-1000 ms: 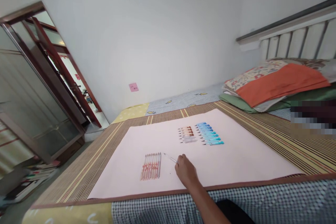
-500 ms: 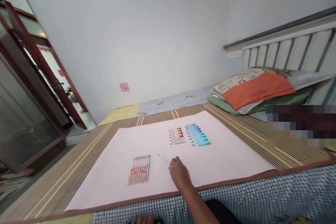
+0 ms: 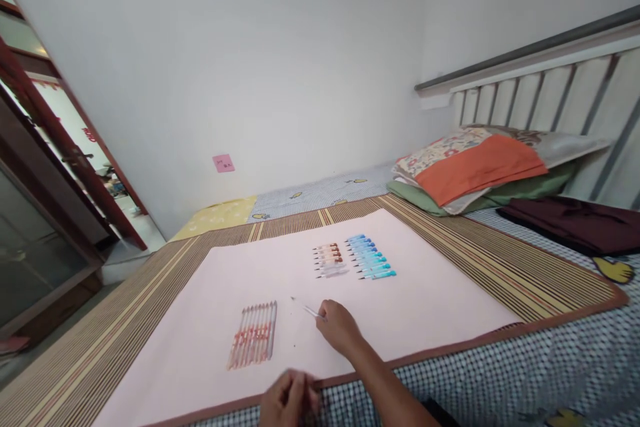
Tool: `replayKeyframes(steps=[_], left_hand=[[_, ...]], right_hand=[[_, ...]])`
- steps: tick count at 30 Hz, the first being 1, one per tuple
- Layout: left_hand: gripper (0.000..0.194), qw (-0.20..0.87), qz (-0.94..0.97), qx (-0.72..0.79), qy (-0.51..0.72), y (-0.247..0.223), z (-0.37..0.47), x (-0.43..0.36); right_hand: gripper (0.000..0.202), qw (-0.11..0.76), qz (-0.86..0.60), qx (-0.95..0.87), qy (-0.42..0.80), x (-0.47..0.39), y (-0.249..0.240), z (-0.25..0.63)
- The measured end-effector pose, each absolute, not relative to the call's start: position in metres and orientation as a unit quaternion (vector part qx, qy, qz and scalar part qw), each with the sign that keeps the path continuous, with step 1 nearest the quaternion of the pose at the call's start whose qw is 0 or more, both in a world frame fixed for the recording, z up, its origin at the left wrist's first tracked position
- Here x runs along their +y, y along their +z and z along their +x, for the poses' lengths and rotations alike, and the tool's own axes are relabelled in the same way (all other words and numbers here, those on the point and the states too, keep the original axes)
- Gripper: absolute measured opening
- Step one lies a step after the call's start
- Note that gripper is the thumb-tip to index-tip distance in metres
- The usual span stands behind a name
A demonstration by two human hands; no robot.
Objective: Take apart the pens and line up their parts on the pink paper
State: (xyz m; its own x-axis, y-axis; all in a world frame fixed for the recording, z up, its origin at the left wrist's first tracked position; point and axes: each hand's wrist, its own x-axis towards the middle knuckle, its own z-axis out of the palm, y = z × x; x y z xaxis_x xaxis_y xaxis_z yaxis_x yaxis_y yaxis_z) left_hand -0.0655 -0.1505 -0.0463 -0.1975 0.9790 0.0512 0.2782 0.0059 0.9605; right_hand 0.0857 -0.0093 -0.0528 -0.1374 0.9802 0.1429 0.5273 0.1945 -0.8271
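Observation:
My right hand (image 3: 339, 327) is pinched round a slim, whitish see-through pen (image 3: 311, 311) just above the pink sheet (image 3: 200, 320). A small dark-tipped piece (image 3: 293, 298) shows past the pen's far end; whether it is joined to the pen I cannot tell. My left hand (image 3: 289, 398) is at the sheet's near edge, its fingers curled together and slightly blurred; anything inside them is hidden. Left of the pen lies a side-by-side row of pale pens with red markings (image 3: 253, 337). Beyond my right hand are brown and clear dark-tipped pens (image 3: 327, 260) and blue and turquoise ones (image 3: 371, 258).
A striped mat (image 3: 420, 233) lies under the sheet on a bed with a checked cover (image 3: 525, 353). Pillows (image 3: 480, 167) and a folded dark cloth (image 3: 575, 223) are at the right by the white headboard (image 3: 540, 100). A pink note (image 3: 223, 163) is on the wall.
My left hand has risen from the bottom edge to the sheet's near edge. My right hand keeps its pinch on the pen in nearly the same place. The view has shifted slightly right.

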Motion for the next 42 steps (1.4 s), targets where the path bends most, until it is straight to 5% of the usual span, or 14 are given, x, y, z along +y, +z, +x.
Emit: replayKeyframes(steps=[7, 12, 18, 42], left_hand=[[0.043, 0.433, 0.249, 0.511, 0.700, 0.033, -0.075, -0.039], [0.039, 0.475, 0.149, 0.489, 0.716, 0.028, -0.086, -0.005], [0.057, 0.501, 0.206, 0.477, 0.692, 0.001, -0.084, -0.023], [0.033, 0.500, 0.405, 0.445, 0.623, -0.004, -0.064, -0.015]], right_hand=[[0.018, 0.408, -0.509, -0.575, 0.494, 0.009, -0.052, 0.088], [0.031, 0.457, -0.469, -0.507, 0.560, 0.020, -0.043, 0.083], [0.030, 0.507, -0.398, -0.439, 0.626, 0.012, -0.032, 0.080], [0.040, 0.577, -0.293, -0.282, 0.708, 0.012, -0.022, 0.062]])
